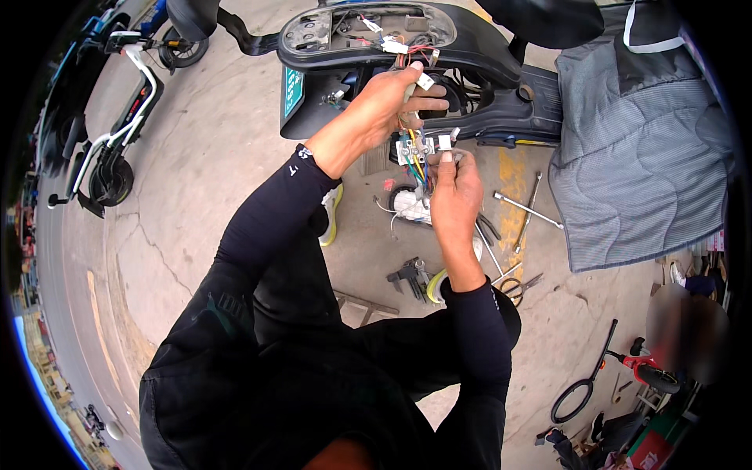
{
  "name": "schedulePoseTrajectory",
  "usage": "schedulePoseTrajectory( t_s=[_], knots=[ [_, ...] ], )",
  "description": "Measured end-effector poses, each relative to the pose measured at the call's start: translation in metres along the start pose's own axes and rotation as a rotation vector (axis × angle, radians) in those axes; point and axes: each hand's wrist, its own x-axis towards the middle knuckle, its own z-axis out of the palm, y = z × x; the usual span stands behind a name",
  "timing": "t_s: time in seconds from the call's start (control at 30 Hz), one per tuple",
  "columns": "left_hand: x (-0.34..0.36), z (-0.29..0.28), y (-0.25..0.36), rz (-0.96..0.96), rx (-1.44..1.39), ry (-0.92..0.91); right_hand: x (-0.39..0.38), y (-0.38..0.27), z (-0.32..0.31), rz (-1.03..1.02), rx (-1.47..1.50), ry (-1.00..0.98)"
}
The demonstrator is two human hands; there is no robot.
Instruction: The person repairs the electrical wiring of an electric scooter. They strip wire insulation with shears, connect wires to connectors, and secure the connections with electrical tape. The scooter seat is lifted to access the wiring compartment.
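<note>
A black electric scooter [501, 59] stands in front of me with its under-seat compartment open. Red and other coloured wires [403, 59] spill over its edge, some ending in white plugs. By the compartment, my left hand [389, 102] is closed on a white wire connector [424, 81], its fingers bent among the wires. Just below hangs a metal-plated wiring unit [413, 149] with yellow, green and blue leads. My right hand [456, 188] pinches another white connector [445, 142] beside that unit, thumb on top. The undersides of both grips are hidden.
Under my hands lies a white round part [411, 205] with loose wires. Scissors [513, 292], a cross wrench [529, 211] and dark tools [407, 274] lie on the ground. A grey quilted cover [638, 164] drapes at right; a white scooter [129, 117] stands left.
</note>
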Motion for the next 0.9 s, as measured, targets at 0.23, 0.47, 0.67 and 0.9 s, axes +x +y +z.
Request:
schedulePoseTrajectory(
  t_s=[0.23, 0.47, 0.67, 0.9],
  knots=[
    [0.002, -0.002, 0.008, 0.029, 0.028, 0.066, 0.003, -0.005, -0.007, 0.087, 0.106, -0.413],
    [0.001, 0.009, -0.013, -0.017, -0.031, 0.08, 0.002, -0.004, 0.009, 0.118, 0.335, -0.077],
    [0.002, -0.011, -0.012, -0.033, 0.072, 0.007, 0.014, -0.017, 0.019, -0.007, 0.312, -0.075],
    [0.004, -0.026, -0.024, -0.055, -0.027, -0.062, 0.028, -0.016, 0.02, 0.081, 0.352, -0.102]
  ],
)
